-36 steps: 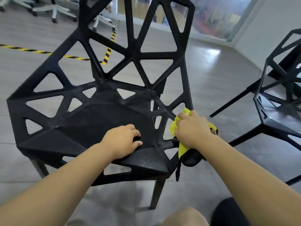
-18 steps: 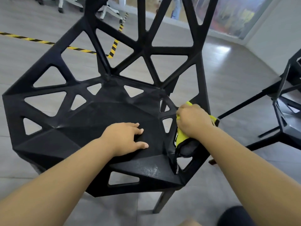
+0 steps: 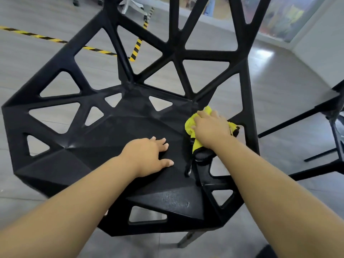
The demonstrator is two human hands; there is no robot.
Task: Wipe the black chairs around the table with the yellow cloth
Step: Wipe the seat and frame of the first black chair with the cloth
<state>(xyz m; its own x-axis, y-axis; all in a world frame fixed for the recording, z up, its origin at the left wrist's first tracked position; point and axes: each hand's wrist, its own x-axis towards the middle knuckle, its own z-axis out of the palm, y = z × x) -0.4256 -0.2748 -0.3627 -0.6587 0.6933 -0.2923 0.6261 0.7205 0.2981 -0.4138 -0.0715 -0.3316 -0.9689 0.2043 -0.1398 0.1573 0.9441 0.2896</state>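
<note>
Our right hand (image 3: pixel 212 127) presses the yellow cloth (image 3: pixel 189 125) with flat fingers (image 3: pixel 202 115) at the black chair (image 3: pixel 119 135) seat's right rear; our left hand (image 3: pixel 147 155), fingers spread, braces the seat centre.

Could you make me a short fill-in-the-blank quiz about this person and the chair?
The right hand presses a ____ cloth onto the black chair.
The left hand rests flat on the chair's ____.
The striped tape on the floor is yellow and ____.
Missing words: yellow; seat; black.
</note>
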